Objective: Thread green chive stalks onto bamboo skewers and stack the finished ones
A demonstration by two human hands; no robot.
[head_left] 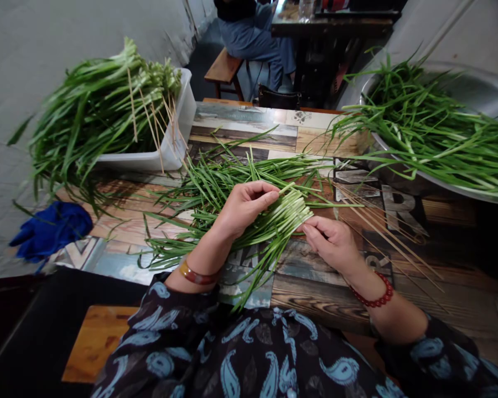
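Observation:
A fanned row of garlic chives (288,213) lies in front of me, pale stem ends side by side and pointing right. My left hand (247,204) is closed over its upper end, thumb and forefinger pinching a chive stem. At the row's lower end, my right hand (332,240) is closed in a pinch; what sits between its fingers is hidden. More loose chives (219,182) spread over the table behind and left of my left hand. Several thin bamboo skewers (392,237) lie to the right of my right hand.
At the left stands a white plastic tub (149,160) heaped with chives, more skewers leaning on it. A metal basin (477,91) of chives is at the right. A blue glove (52,229) lies at the left edge. Beyond the patterned table (315,293), a person (249,41) sits on a bench.

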